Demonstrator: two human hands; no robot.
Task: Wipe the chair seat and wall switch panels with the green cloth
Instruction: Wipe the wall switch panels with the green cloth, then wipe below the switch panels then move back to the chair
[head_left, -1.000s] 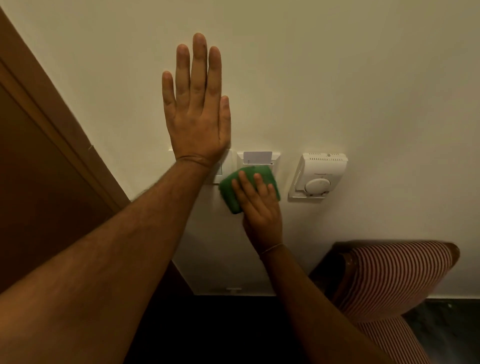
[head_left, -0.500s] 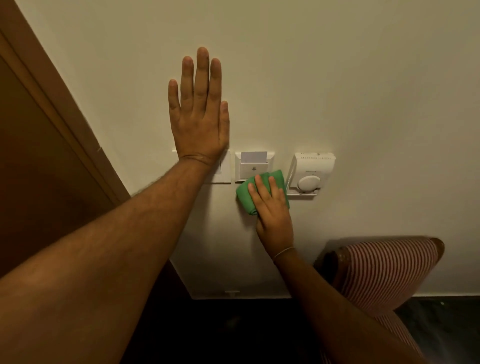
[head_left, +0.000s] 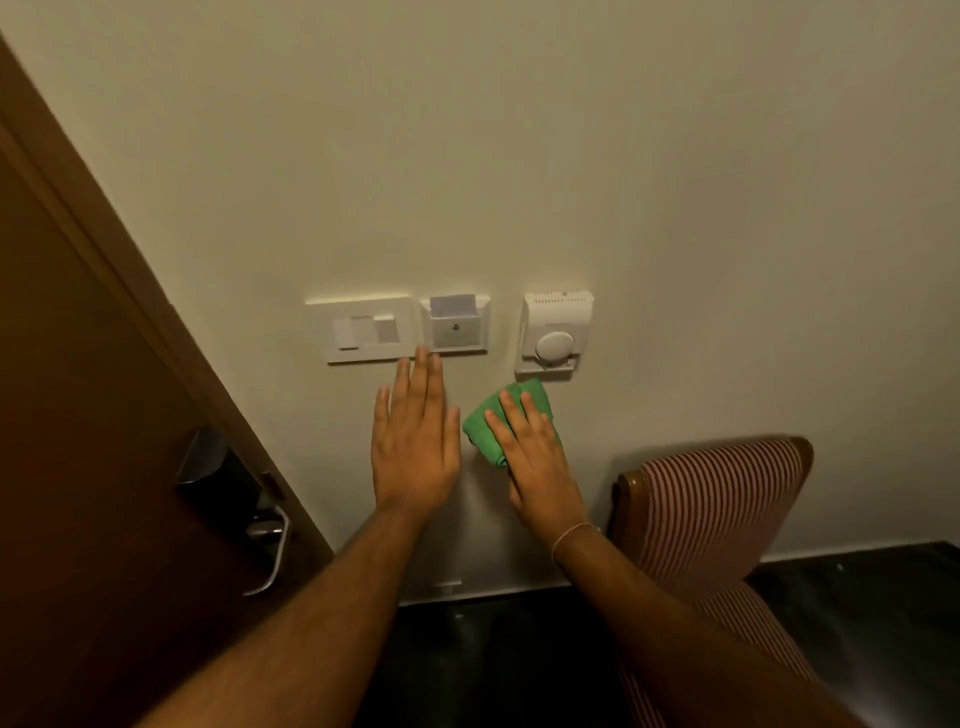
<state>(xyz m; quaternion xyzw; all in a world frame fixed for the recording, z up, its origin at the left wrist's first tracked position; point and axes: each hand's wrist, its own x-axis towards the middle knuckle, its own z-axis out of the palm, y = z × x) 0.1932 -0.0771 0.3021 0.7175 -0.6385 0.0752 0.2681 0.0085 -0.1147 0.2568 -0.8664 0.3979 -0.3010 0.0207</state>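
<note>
Two hands have dropped below the wall fittings since a second ago. The left hand, which was spread flat on the wall high above the switches, now lies flat and released beneath them, its fingertips just touching the lower edge of the switch plate at about 11 o'clock from the palm. The right hand, fingers extended, presses the green cloth against bare wall; the cloth has slid down and away from the card holder and now sits at about 7 o'clock from the thermostat, near its bottom lip but apart from it. I judge this to mean the pass over the middle panel is finished, and the cloth is either pausing or about to rise onto the thermostat at 1 o'clock from it. Whether the thermostat has been wiped cannot be told.

Counted: three white fittings in a row on the wall, namely one switch plate, one card holder with one card in its slot, one thermostat with one round dial. One green cloth. One striped chair at 3 o'clock from the right hand, its seat mostly hidden by the forearm. One wooden door at 9 o'clock, with one handle.
</note>
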